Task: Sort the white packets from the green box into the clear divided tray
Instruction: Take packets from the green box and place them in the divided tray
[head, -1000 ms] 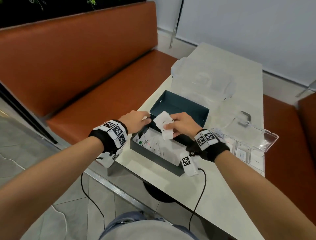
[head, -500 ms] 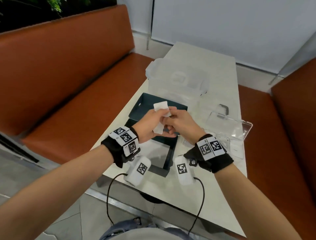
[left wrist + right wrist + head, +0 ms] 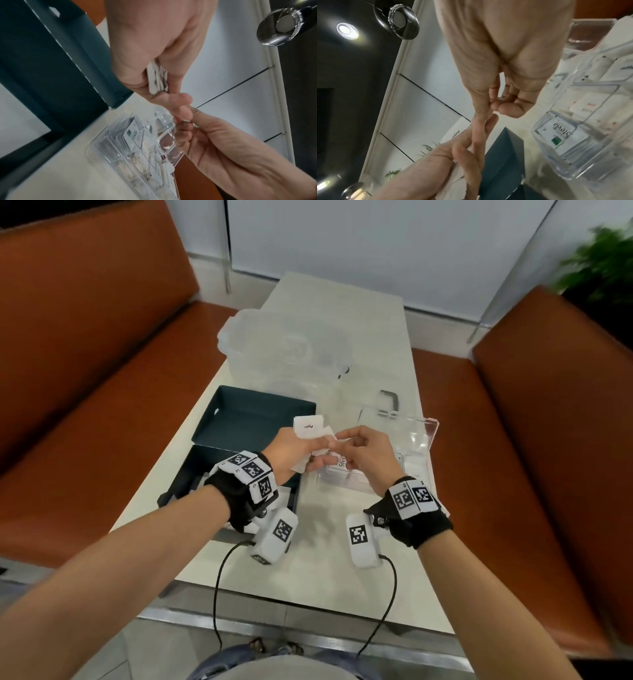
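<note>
Left hand (image 3: pixel 297 447) is clasping a packet stack (image 3: pixel 310 429); right hand (image 3: pixel 363 455) is pinching one packet's edge. Peel singly, then drop into the tray (image 3: pixel 416 440) at 3 o'clock.

Booth seating around a pale table

Orange-brown upholstered benches (image 3: pixel 85 364) are flanking a long pale table (image 3: pixel 318 587), with a white panelled wall (image 3: pixel 394 244) rising behind it. A green plant (image 3: pixel 603 258) is showing at the right, and round ceiling lights (image 3: pixel 347 30) are glowing overhead.
</note>
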`<state>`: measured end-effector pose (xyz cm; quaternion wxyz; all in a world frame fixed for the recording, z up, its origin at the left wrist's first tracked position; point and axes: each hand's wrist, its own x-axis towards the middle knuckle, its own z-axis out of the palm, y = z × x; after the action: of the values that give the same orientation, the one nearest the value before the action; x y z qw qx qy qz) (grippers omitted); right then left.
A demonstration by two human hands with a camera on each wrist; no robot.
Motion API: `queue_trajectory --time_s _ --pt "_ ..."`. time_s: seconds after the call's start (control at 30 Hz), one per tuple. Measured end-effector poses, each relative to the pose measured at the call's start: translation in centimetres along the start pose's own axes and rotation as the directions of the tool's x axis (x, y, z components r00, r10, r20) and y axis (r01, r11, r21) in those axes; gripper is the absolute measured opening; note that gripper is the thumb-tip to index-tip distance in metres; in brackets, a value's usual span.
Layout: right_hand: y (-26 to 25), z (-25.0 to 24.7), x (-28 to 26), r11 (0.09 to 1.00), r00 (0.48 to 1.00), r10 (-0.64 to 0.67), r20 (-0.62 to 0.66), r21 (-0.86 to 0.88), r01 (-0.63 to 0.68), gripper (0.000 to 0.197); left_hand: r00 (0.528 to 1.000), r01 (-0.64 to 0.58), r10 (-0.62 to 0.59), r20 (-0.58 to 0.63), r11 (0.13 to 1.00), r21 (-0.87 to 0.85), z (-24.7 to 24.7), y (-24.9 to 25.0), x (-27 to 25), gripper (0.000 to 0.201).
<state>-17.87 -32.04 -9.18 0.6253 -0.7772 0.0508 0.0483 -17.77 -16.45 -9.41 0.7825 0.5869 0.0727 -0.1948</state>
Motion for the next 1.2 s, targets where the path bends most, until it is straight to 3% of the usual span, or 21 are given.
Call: queue_trajectory --time_s 0.1,0.27,0.47,0.63,0.77,0.9,1.03,1.2 --pt "0.5 -1.0 -0.1 0.996 0.997 -0.061 -0.049 -0.071 0.058 0.016 0.999 0.026 -0.023 0.048 0.998 -0.055 0.8 -0.4 0.5 0.028" --pt "1.0 -2.1 -0.1 0.994 0.986 -0.105 -0.129 -0.058 0.098 0.008 0.996 0.021 -0.019 0.083 0.999 -0.025 2.2 -0.8 1.5 0.020" --pt "0.7 -3.5 0.8 1.000 0.994 0.000 -0.113 -0.001 0.000 0.005 0.992 0.112 -0.111 0.059 0.994 -0.005 3.5 0.1 2.5 0.031" --pt "0.0 -5.9 1.6 0.986 0.979 0.041 -0.200 0.165 -0.008 0.015 0.994 0.067 -0.068 0.089 0.998 0.012 3.5 0.2 2.8 0.025" --pt "-0.2 -6.4 1.2 0.937 0.992 0.075 -0.103 0.347 -0.034 0.009 0.999 -0.022 0.022 0.040 1.000 -0.014 3.7 -0.5 3.3 0.024" --pt "0.1 -5.4 0.7 0.880 0.992 0.128 -0.015 0.462 -0.106 0.003 0.990 -0.140 0.140 0.024 0.990 0.006 4.4 -1.1 3.7 0.007" --pt "0.6 -4.9 0.6 0.818 0.977 0.212 -0.018 0.551 -0.167 0.010 0.985 -0.163 0.163 -0.048 0.987 0.003 5.0 -1.4 4.3 0.020" --pt "0.2 -5.2 0.9 0.850 0.968 0.247 -0.037 0.488 -0.198 0.003 0.992 -0.126 0.124 -0.025 0.988 -0.093 5.2 -1.6 4.4 0.023"
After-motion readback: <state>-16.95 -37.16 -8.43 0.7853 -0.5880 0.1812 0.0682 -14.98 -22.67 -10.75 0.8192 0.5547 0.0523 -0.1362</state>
